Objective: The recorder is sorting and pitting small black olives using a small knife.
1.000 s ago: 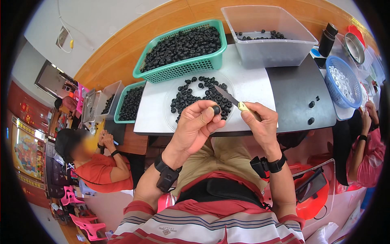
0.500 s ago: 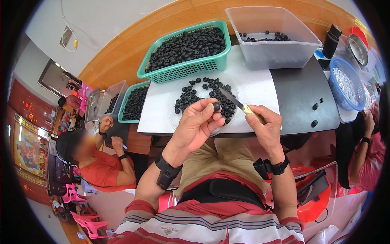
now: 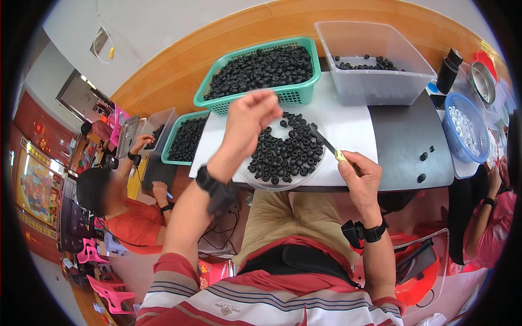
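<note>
My left hand (image 3: 251,117) is raised over the plate's far left side, in front of the green basket (image 3: 255,93). Its fingers are drawn together and blurred; what they hold, if anything, I cannot make out. In my right hand (image 3: 361,175) is a small knife (image 3: 326,142) with a pale yellow handle, its blade pointing up and left over the plate's right rim. Many small round black parts (image 3: 284,155), some showing a hole, are heaped on the clear round plate (image 3: 319,173). More such parts fill the green basket.
A clear plastic bin (image 3: 375,89) with some black parts stands far right. Loose parts (image 3: 421,177) lie on the dark tabletop (image 3: 399,136). A blue basket (image 3: 454,127) of white pieces and a black bottle (image 3: 449,70) are right. Left, a person in red (image 3: 133,217) sits near a smaller green basket (image 3: 169,155).
My left hand has moved up and away from the knife, toward the green basket; earlier it pinched a round black part. My right hand keeps the knife, slightly lower in the picture.
</note>
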A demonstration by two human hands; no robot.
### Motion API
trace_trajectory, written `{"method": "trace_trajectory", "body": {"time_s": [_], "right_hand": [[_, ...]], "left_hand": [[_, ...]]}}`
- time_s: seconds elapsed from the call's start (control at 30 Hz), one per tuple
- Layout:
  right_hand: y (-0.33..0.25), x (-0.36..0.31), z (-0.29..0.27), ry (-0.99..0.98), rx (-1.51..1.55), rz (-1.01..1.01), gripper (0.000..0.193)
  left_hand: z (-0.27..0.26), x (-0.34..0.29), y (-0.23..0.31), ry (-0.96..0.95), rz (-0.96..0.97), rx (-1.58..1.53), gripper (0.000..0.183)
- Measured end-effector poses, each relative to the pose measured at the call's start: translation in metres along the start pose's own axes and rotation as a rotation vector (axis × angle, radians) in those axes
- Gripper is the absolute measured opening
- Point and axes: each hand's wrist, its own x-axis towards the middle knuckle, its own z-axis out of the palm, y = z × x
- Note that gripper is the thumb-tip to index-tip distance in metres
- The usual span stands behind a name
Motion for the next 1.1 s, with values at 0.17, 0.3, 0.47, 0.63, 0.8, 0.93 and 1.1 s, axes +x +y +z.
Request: {"method": "trace_trajectory", "body": {"time_s": [0.17,0.3,0.47,0.63,0.8,0.93,1.1], "right_hand": [[0.0,0.001,0.002,0.001,0.016,0.021,0.027],[0.001,0.003,0.0,0.006,0.005,0.005,0.028],[0.001,0.002,-0.001,-0.006,-0.015,0.021,0.028],[-0.002,0.002,0.003,0.019,0.001,0.018,0.027],[-0.001,0.002,0.001,0.005,-0.008,0.024,0.027],[0.001,0.002,0.002,0.009,-0.024,0.014,0.028],[0.001,0.002,0.002,0.03,-0.044,0.002,0.029]], "left_hand": [[-0.021,0.047,-0.003,0.184,0.442,0.42,0.037],[-0.005,0.014,-0.023,0.009,0.349,0.722,0.019],[-0.017,0.012,-0.049,-0.142,0.425,1.132,0.02],[-0.017,0.016,-0.053,-0.215,0.377,1.298,0.019],[-0.02,0.021,-0.053,-0.263,0.345,1.314,0.02],[-0.013,0.007,-0.045,-0.23,0.453,1.156,0.019],[-0.006,-0.007,-0.038,-0.176,0.443,0.972,0.017]]}}
